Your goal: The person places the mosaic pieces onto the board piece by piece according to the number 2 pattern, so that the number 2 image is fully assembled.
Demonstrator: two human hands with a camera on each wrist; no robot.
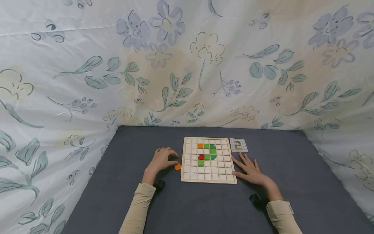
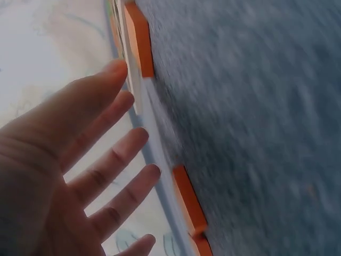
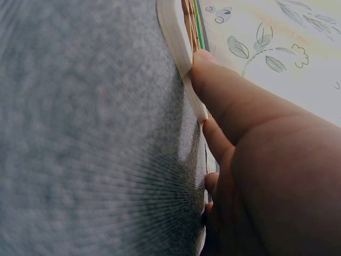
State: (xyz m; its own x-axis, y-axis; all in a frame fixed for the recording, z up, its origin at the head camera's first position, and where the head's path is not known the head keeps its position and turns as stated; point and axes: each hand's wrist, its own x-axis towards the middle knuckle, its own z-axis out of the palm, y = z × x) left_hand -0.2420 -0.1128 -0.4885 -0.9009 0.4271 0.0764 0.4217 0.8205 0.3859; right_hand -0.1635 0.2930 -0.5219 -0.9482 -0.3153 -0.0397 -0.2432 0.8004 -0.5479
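A wooden grid board (image 1: 193,176) lies flat on the table with a pattern of orange, green and red tiles on it. My left hand (image 1: 161,160) is over the table to the board's left, fingers relaxed and thumb apart from them. Beside its thumb lies an orange square tile (image 1: 177,167), close to the board's edge. In the left wrist view more orange tiles (image 2: 189,200) lie past the fingertips, and nothing is held. With fingers spread, my right hand (image 1: 252,171) touches the board's right edge; in the right wrist view its thumb (image 3: 224,90) rests on the rim.
A small pattern card (image 1: 238,145) lies by the board's upper right corner. Dark grey cloth (image 1: 204,208) covers the table. A floral curtain (image 1: 187,81) rises behind the table and along its sides.
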